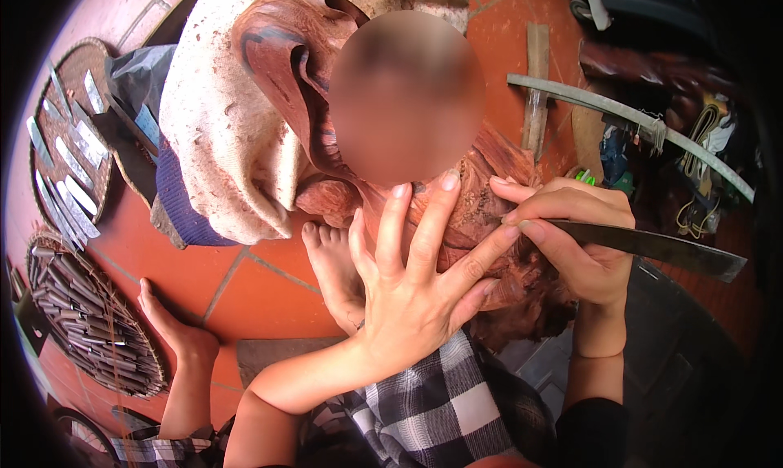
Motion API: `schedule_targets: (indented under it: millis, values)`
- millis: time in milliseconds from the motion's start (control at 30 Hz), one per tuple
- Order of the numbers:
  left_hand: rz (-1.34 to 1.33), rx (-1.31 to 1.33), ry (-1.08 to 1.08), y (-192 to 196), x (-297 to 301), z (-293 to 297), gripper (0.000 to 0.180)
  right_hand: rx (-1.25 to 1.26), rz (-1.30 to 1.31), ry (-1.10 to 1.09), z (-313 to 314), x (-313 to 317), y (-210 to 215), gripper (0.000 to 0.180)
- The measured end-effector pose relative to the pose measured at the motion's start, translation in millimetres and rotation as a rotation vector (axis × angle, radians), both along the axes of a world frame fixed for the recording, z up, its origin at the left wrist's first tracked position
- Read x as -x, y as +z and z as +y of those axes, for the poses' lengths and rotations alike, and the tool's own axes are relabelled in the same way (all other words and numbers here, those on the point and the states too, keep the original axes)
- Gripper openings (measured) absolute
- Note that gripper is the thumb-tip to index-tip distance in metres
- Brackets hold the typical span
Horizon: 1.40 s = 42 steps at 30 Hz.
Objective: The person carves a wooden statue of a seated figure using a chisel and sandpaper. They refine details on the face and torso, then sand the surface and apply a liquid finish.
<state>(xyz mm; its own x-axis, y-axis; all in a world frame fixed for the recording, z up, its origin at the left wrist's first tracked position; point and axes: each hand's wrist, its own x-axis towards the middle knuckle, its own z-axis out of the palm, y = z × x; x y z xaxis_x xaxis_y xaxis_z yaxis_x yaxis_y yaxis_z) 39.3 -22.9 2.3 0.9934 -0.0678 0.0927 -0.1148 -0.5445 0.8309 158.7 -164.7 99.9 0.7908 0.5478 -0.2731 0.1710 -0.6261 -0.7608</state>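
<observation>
Now left hand (412, 284) spreads over wooden carving (471, 192), right hand (589, 231) pinching blade (665, 246).

Through the head camera I count one left hand (412, 284), one right hand (583, 236) and two bare feet (330, 264) (179, 331). There is one reddish-brown wooden carving (469, 192) and one dark metal blade (661, 246) in hand. To the left I find two woven trays (79, 60) (145, 337), an upper one and a lower one. The upper holds at least eight pale blades (73, 163); overlap keeps me from an exact figure. The lower holds dozens of slim dark rods (81, 313), too crowded for me to count. I also count one off-white cloth (216, 117), one wooden strip (537, 52) and one long pale strip (587, 95).
</observation>
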Motion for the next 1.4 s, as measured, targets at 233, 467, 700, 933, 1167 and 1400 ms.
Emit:
schedule_targets:
  millis: [233, 467, 700, 933, 1167, 1400]
  values:
    - [0.042, 0.027, -0.079, 4.3, 2.9, 3.7, 0.042, -0.017, -0.031, -0.161, -9.3, 20.3, -5.1, 0.011]
    - [0.041, -0.004, -0.077, 3.2, 2.0, 5.3, 0.039, -0.001, -0.012, -0.093, -1.2, 13.1, -3.5, 0.009]
    - [0.033, 0.015, -0.057, 1.9, 1.6, 4.4, 0.038, 0.005, -0.028, -0.026, -0.3, 8.7, -2.2, 0.010]
    - [-0.005, 0.004, -0.031, -1.2, 2.2, 0.9, 0.039, -0.028, -0.005, -0.025, -2.9, 7.4, -1.8, 0.011]
    - [0.009, -0.034, -0.026, 3.1, -0.7, -0.5, 0.042, -0.050, -0.008, -0.090, -4.2, 6.5, -4.3, 0.011]
    - [0.002, -0.062, -0.014, 0.3, -0.7, -2.9, 0.042, -0.073, 0.076, -0.082, -7.5, 0.3, -5.2, 0.011]
